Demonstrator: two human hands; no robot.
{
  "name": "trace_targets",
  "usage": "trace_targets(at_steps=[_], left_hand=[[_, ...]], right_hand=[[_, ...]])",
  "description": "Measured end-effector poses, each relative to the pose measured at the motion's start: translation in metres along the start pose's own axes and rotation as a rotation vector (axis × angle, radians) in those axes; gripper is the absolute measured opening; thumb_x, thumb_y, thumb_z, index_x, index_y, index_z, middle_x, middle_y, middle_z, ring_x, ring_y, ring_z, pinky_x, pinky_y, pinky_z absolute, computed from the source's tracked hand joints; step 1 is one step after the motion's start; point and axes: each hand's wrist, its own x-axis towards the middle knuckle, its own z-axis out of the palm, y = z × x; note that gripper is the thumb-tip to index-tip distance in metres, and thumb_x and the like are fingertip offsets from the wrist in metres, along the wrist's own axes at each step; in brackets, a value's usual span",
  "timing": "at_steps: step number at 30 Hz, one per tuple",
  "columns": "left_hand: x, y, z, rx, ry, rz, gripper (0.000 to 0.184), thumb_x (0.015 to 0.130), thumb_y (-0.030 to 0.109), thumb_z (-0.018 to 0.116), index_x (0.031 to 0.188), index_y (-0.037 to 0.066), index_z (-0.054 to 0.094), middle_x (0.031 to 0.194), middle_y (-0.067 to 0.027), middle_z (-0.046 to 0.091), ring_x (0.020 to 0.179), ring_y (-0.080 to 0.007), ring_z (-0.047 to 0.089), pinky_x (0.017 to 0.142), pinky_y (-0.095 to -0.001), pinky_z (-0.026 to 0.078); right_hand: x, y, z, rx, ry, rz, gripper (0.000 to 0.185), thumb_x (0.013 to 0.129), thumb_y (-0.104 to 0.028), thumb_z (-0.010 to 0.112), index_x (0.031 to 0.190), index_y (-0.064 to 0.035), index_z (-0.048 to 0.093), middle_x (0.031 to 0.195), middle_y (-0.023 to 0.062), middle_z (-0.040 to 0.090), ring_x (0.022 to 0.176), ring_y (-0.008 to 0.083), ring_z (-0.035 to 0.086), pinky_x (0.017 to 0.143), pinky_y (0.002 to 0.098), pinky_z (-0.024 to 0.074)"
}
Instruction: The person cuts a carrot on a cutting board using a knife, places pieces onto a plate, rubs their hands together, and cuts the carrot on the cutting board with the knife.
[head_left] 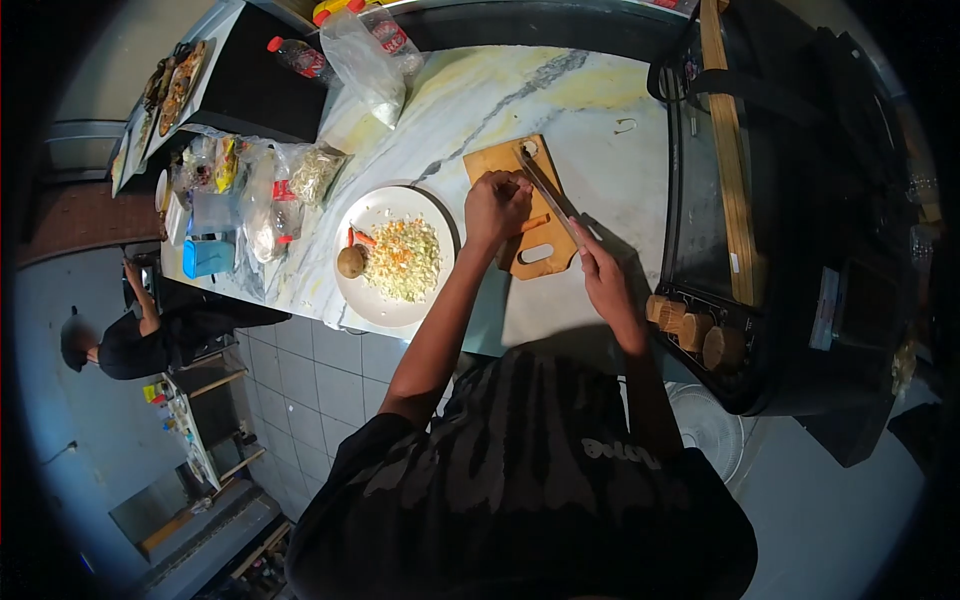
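My right hand [605, 278] grips a knife [548, 185], its blade lying slantwise above the wooden cutting board [487, 163]. Over the board's left side, my left hand [495, 210] is closed, fingers curled inward close to the blade; whatever they hold is hidden. An orange stick, perhaps carrot [536, 222], lies on the board between my hands. A small pale piece [530, 147] sits near the board's far end. To the left stands a white plate [352, 212] with finely chopped pale and orange vegetables [402, 262], a round brown potato-like item [350, 262] and small red chillies [362, 237].
Plastic bags [270, 205] and a blue container [207, 258] crowd the marble counter's [480, 95] left end. Bottles [300, 58] stand at the back. A large black appliance [790, 200] borders the right side. Another person [140, 335] is at far left; a fan [710, 430] stands below.
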Motion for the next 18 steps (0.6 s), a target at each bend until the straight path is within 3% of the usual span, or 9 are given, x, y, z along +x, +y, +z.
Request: trace_targets(at_steps=[2, 3, 5, 12, 14, 18], left_hand=[[0.002, 0.007, -0.003, 0.025, -0.04, -0.039, 0.013, 0.083, 0.016, 0.078, 0.09, 0.006, 0.076, 0.082, -0.0115, 0.074, 0.074, -0.0226, 0.072, 0.069, -0.0342, 0.054], [0.003, 0.008, -0.004, 0.054, -0.077, -0.073, 0.014, 0.085, 0.018, 0.078, 0.093, 0.007, 0.076, 0.085, -0.0118, 0.076, 0.076, -0.0208, 0.073, 0.069, -0.0335, 0.055], [0.006, 0.007, -0.006, 0.06, -0.099, -0.07, 0.012, 0.085, 0.016, 0.077, 0.093, 0.007, 0.076, 0.084, -0.0108, 0.076, 0.075, -0.02, 0.073, 0.069, -0.0331, 0.055], [0.016, 0.001, -0.008, 0.05, -0.163, -0.148, 0.009, 0.083, 0.01, 0.075, 0.091, 0.007, 0.077, 0.083, -0.0062, 0.076, 0.069, -0.0144, 0.072, 0.064, -0.0296, 0.055], [0.017, -0.007, -0.006, 0.02, -0.158, -0.135, 0.008, 0.082, 0.012, 0.077, 0.089, 0.009, 0.077, 0.081, -0.0063, 0.076, 0.07, -0.0168, 0.072, 0.065, -0.0307, 0.055], [0.015, -0.003, -0.007, -0.024, -0.158, -0.157, 0.008, 0.08, 0.016, 0.078, 0.086, 0.011, 0.078, 0.077, -0.0063, 0.075, 0.07, -0.0191, 0.072, 0.067, -0.0316, 0.055]], right_hand=[[0.001, 0.0, 0.0, -0.113, -0.035, 0.029, 0.041, 0.106, -0.01, 0.044, 0.147, -0.0105, 0.05, 0.141, 0.0146, 0.059, 0.114, 0.0303, 0.064, 0.09, 0.0306, 0.0474], [0.002, 0.0, 0.001, -0.115, -0.035, 0.034, 0.041, 0.106, -0.01, 0.044, 0.147, -0.0105, 0.05, 0.141, 0.0146, 0.059, 0.114, 0.0303, 0.064, 0.09, 0.0306, 0.0474], [0.002, -0.001, 0.002, -0.156, 0.015, 0.003, 0.052, 0.099, -0.006, 0.051, 0.147, -0.025, 0.051, 0.093, 0.0261, 0.063, 0.087, 0.0452, 0.061, 0.071, 0.0466, 0.049], [0.003, -0.011, 0.0, -0.185, 0.038, -0.054, 0.055, 0.098, -0.005, 0.052, 0.148, -0.0268, 0.049, 0.091, 0.0258, 0.064, 0.086, 0.0453, 0.061, 0.072, 0.0498, 0.0489], [0.004, -0.036, -0.007, -0.303, -0.055, 0.124, 0.058, 0.097, -0.004, 0.052, 0.149, -0.0284, 0.048, 0.092, 0.0266, 0.064, 0.087, 0.0449, 0.062, 0.072, 0.0516, 0.0491], [0.005, -0.019, -0.003, -0.336, -0.016, 0.035, 0.061, 0.096, -0.003, 0.052, 0.15, -0.0304, 0.046, 0.092, 0.0273, 0.064, 0.088, 0.0447, 0.063, 0.073, 0.0522, 0.0494]])
